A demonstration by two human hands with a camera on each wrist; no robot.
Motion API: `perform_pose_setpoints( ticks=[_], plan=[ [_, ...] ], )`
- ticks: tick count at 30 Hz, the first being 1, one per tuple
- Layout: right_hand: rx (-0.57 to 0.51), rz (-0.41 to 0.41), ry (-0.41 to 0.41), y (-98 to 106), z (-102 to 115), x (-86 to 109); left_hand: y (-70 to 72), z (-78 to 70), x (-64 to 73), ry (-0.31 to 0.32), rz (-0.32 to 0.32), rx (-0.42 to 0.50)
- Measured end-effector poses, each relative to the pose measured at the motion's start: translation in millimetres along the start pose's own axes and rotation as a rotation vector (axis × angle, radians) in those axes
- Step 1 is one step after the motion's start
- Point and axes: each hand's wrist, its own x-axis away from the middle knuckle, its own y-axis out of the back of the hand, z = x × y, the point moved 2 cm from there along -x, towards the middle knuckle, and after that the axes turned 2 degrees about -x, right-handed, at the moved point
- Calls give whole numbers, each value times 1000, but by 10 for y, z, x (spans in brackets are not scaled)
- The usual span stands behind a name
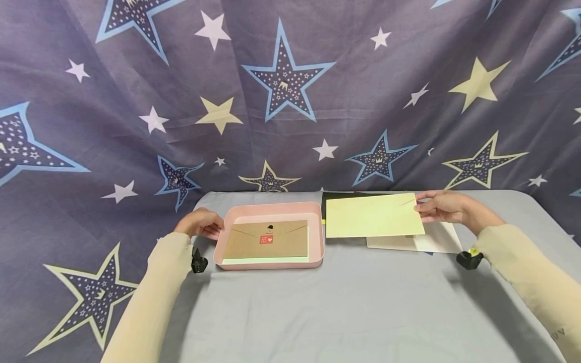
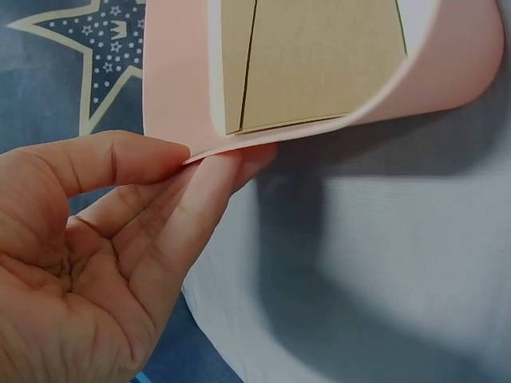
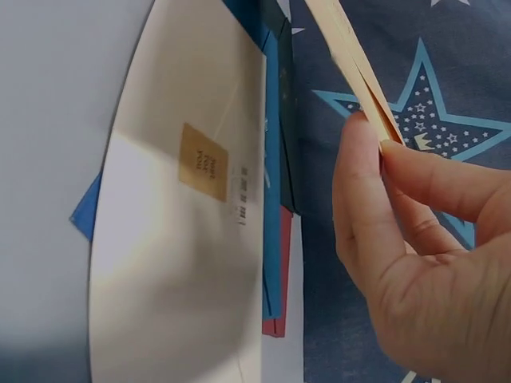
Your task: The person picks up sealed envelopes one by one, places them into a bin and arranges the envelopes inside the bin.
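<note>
My left hand (image 1: 202, 223) pinches the left rim of a pink tray (image 1: 272, 205), thumb on one side and fingers on the other, as the left wrist view shows. Inside the tray, a brown kraft envelope (image 1: 286, 247) with a red sticker lies over a pale green envelope (image 1: 272, 260). On the right, my right hand (image 1: 442, 206) pinches a yellow envelope (image 1: 374, 217) by its right end, raised above the other envelopes. In the right wrist view its edge (image 3: 351, 60) sits between thumb and fingers. Beneath it lies a white envelope (image 3: 184, 263) with a gold sticker.
Under the white envelope are blue (image 3: 272, 239), red (image 3: 276, 327) and dark (image 3: 286, 120) envelopes, partly covered. The table has a grey cloth (image 1: 340, 312). Behind it hangs a dark curtain (image 1: 345, 40) with stars.
</note>
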Motion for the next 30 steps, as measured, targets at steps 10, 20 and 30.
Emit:
perform_pose_setpoints(
  ticks=[10, 20, 30],
  plan=[
    [50, 28, 34, -173, 120, 9, 11, 0, -16, -3, -6, -4],
    [57, 25, 55, -447, 243, -6, 0, 9, -22, -3, -25, -12],
    [11, 35, 67, -673, 310, -54, -12, 13, -6, -11, -41, -16]
  ],
)
